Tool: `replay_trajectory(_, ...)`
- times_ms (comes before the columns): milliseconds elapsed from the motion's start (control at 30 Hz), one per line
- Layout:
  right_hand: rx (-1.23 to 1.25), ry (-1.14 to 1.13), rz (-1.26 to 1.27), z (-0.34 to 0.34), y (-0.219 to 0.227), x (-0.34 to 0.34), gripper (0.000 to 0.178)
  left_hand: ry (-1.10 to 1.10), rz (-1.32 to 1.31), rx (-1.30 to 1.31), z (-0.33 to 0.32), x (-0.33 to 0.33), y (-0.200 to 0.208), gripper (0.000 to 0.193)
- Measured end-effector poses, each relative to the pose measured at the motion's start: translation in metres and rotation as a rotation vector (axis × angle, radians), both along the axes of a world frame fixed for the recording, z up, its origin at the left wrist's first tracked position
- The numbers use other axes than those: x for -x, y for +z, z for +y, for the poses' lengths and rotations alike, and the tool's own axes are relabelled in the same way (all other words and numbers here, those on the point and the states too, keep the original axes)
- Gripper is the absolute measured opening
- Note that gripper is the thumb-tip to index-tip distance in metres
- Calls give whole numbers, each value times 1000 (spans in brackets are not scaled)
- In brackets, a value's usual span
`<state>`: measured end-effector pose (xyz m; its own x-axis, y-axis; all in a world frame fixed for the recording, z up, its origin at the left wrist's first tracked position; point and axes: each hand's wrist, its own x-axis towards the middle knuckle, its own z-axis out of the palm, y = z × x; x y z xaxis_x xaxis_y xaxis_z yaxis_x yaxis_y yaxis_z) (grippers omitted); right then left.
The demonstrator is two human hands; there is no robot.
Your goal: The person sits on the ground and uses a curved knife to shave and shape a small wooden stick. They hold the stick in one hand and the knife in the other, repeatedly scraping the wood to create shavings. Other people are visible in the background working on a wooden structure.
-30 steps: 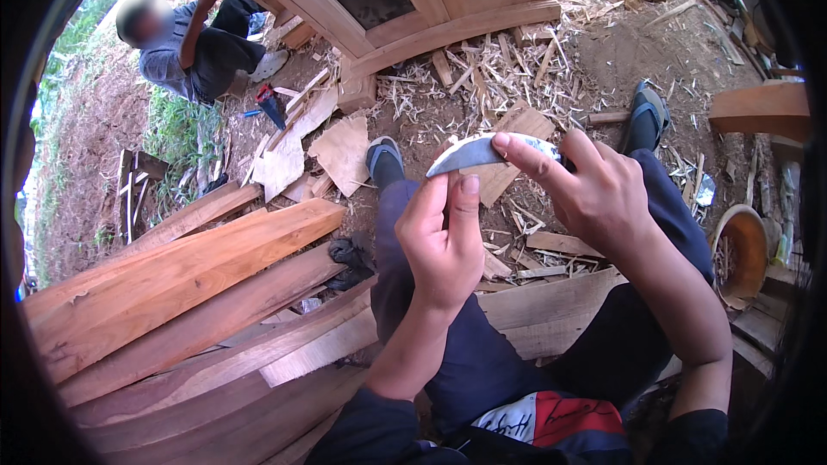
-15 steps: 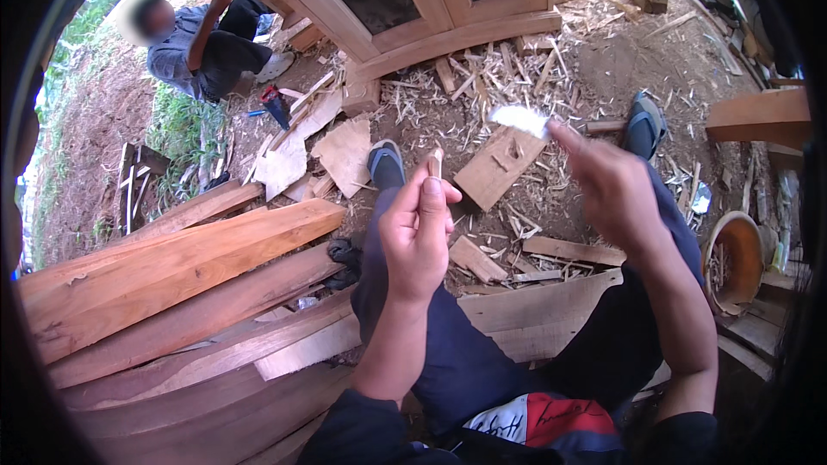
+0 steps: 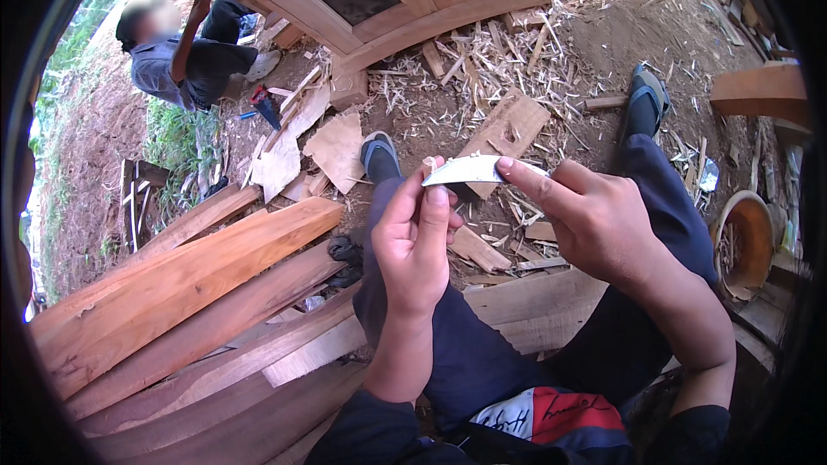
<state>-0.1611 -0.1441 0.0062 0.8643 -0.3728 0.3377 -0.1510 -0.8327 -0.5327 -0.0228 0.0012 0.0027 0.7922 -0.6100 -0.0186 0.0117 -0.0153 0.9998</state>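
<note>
A small wood piece (image 3: 430,163) is pinched by the left hand (image 3: 409,254). The knife (image 3: 463,171) is gripped in the right hand (image 3: 603,220), index finger laid on its blade.

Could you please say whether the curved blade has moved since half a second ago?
Yes, the curved blade moved left and down in view, from the far end of the wooden block to its near end.
</note>
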Motion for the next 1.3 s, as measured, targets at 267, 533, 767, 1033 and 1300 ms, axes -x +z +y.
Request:
replay_trajectory(267,69,-24,-27,-2,-1,-4,56,-28,-16,1,-2,-2,1,36)
replay_trajectory(533,139,-66,-46,1,0,-9,57,-18,132,103,-1,-5,1,28)
replay_trajectory(767,155,-79,0,1,-4,-9,62,7,138,90,-1,-6,1,29)
replay_trajectory(1033,123,-42,-17,5,-6,-12,62,-21,130,122,-3,-5,2,28)
replay_trajectory(1300,126,-66,9,9,-6,-11,61,-13,133,140,-2,-3,2,28)
